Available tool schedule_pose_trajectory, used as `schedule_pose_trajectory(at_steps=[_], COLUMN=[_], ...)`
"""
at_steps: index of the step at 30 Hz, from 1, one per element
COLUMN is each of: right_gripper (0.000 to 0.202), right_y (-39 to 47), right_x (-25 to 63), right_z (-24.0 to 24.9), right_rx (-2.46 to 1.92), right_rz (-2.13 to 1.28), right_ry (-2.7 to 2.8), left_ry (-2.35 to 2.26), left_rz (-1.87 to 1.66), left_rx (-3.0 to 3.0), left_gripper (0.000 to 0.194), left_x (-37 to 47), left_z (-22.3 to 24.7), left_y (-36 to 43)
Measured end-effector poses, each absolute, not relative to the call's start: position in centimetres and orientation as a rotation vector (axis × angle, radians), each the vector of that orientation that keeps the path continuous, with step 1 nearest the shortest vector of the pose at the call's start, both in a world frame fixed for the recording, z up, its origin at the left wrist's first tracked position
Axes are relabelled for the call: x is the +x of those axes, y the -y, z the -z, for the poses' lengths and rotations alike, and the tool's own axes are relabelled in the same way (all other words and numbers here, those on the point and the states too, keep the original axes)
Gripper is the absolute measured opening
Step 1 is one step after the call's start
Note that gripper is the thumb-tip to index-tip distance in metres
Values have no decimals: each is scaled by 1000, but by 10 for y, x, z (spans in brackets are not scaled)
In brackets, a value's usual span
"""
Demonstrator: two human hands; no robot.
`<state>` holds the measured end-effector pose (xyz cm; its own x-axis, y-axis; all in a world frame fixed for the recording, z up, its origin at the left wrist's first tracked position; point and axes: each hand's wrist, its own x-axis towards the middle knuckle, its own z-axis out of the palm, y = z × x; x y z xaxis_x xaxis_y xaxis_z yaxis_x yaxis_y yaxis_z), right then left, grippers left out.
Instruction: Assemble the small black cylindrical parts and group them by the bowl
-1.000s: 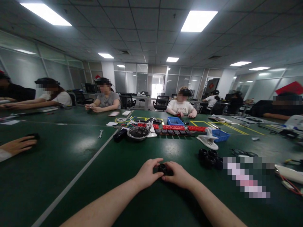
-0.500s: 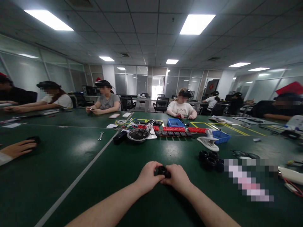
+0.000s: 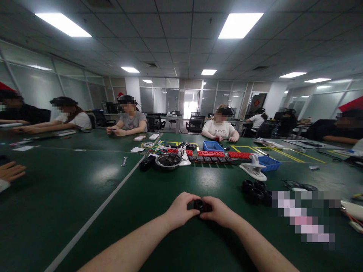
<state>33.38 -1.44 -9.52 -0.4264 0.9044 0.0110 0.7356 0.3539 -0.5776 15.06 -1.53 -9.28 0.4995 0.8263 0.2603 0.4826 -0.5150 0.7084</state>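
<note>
Green table (image 3: 159,189), broad, with a pale seam line running off to the left. Across its middle, a row of red strips (image 3: 211,153), with a round dark-centred dish (image 3: 168,161) by the left end and a blue bin (image 3: 213,146) behind. A white clip-like stand (image 3: 253,168) sits to the right; nearer than it, a cluster of black ring-like parts (image 3: 256,195). A co-worker's hand (image 3: 13,172) rests at the far left, well apart from the work. Front and centre, left hand (image 3: 180,211) and right hand (image 3: 218,212) meet over the table, fingers curled along the far side, thumbs on the near side, pinching a small black part (image 3: 199,205) between them. Round opening at its top faces up; whether it is one piece or two, cannot tell. Handling, as I judge it: wrists low and forearms steady, so the fingertips do the fine work; left grip firm as the anchor, right fingers making small, even adjustments; pressure balanced from both sides so the part does not tilt or slip. Thumbs best kept below the rim, leaving the opening in sight. Smooth, dark surface probably slides under a light pinch.
</note>
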Motion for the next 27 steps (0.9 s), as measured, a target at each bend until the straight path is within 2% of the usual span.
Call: schedule_pose_trajectory(at_steps=[8, 11, 14, 19, 22, 27], right_gripper=[26, 35, 40, 20, 21, 22], right_y=[21, 22, 18, 12, 13, 22], right_x=[309, 314, 325, 334, 328, 309], right_z=[98, 95, 96, 102, 103, 100], right_rx=[-1713, -1665, -1494, -1391, -1497, -1724], right_rz=[-87, -120, -381, -653, -575, -98], right_ry=[2334, 2364, 2359, 2333, 2297, 2286], left_ry=[-1220, -1170, -1075, -1062, -1106, -1246], left_rz=[-903, -910, -873, -813, -824, -899], left_rx=[2099, 2115, 2140, 2145, 2124, 2041], left_gripper=[28, 28, 29, 33, 31, 28], left_x=[155, 153, 150, 148, 150, 155], left_z=[104, 104, 101, 97, 98, 105], left_y=[13, 12, 11, 11, 12, 11])
